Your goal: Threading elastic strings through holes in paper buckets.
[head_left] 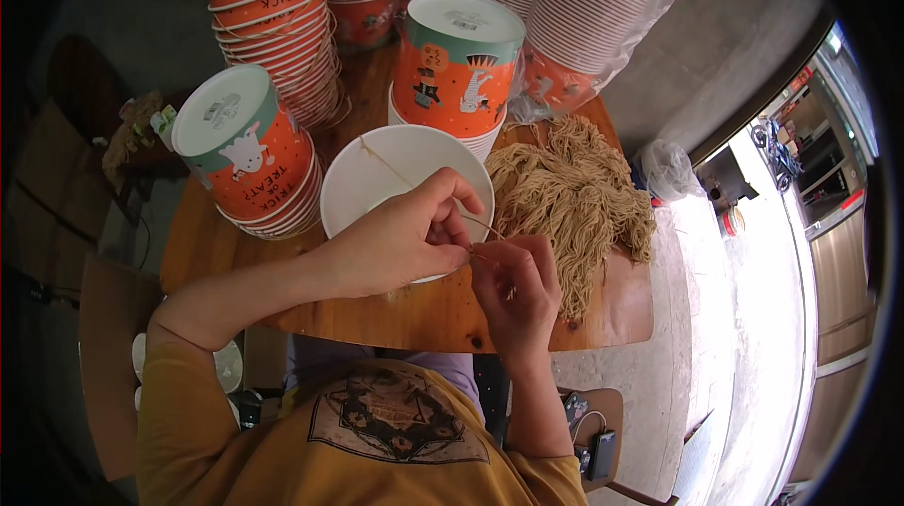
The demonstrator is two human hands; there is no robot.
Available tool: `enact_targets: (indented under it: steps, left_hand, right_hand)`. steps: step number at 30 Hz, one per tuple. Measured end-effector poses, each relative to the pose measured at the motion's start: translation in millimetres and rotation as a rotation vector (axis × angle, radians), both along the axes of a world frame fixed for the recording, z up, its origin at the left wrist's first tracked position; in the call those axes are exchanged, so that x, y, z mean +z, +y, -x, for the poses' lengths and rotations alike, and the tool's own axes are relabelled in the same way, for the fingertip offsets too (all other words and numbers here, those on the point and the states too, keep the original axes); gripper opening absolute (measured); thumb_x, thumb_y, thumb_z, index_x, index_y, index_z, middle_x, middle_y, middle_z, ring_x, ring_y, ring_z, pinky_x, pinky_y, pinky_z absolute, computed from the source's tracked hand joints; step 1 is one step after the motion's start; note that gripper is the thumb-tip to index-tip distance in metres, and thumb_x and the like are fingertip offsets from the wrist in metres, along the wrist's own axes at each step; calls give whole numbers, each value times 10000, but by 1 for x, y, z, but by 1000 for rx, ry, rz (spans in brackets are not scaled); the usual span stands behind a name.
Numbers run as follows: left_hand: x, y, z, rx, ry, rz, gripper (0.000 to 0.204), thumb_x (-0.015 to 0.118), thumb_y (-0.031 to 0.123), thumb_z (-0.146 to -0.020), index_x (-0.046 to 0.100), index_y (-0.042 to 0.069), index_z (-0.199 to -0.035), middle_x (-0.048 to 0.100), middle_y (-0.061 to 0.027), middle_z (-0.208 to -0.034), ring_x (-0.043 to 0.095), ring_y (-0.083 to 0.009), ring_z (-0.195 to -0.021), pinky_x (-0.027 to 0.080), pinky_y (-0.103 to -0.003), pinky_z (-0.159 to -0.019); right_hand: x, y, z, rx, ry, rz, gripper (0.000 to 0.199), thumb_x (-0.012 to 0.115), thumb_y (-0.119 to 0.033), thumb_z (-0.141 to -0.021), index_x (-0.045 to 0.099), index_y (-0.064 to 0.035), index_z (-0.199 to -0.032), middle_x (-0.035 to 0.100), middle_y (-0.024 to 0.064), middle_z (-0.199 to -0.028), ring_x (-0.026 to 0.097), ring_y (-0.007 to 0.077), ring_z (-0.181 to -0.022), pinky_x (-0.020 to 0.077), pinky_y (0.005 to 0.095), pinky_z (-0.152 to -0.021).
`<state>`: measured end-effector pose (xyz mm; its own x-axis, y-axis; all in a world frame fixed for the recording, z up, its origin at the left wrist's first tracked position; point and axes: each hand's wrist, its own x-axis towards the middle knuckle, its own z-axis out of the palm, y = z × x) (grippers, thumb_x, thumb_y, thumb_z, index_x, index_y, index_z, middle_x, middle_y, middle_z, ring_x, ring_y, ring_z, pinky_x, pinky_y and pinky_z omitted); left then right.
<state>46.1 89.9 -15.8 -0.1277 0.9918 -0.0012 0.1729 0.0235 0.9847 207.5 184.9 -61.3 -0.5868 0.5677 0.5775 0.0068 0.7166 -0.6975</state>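
1. While stacks of orange cups [252,153] stand upside down at the left, many look finished; I cannot tell how many.
2. Left hand [400,242] is closed, fingertips pinching a string [485,226] over the white cup [377,188].
3. Right hand [516,291] is closed too, pinching the same string just beside.
4. Big string pile [579,200] lies right on the table [414,318], so much seems left.

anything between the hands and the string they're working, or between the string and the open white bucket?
Nothing visible. The left hand and right hand both pinch the thin tan string directly. It runs across the open white paper bucket right behind the hands. The tan pile of cut strings lies to the right.
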Motion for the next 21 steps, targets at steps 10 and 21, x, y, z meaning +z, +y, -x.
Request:
enact_targets:
  steps: [10, 21]
  left_hand:
    - [-2, -1, 0, 23, 131, -7, 375, 619, 4, -866, 418, 73, -1175, 561, -8, -896, 538, -81, -832, 433, -243, -755]
    - [-7, 2, 4, -18, 1, -33, 370, 608, -14, -867, 425, 67, -1177, 546, -12, -932, 525, -83, -875, 434, -245, -805]
  right_hand:
    - [1, 5, 4, 92, -26, 405, 91, 670, -2, -829, 603, -34, -881, 531, 23, -794, 532, 82, -631, 439, 222, -557]
    - [-11, 5, 0, 149, 119, 305, 141, 664, 21, -833, 572, -44, -918, 521, 17, -874, 499, 58, -639, 413, 194, -547]
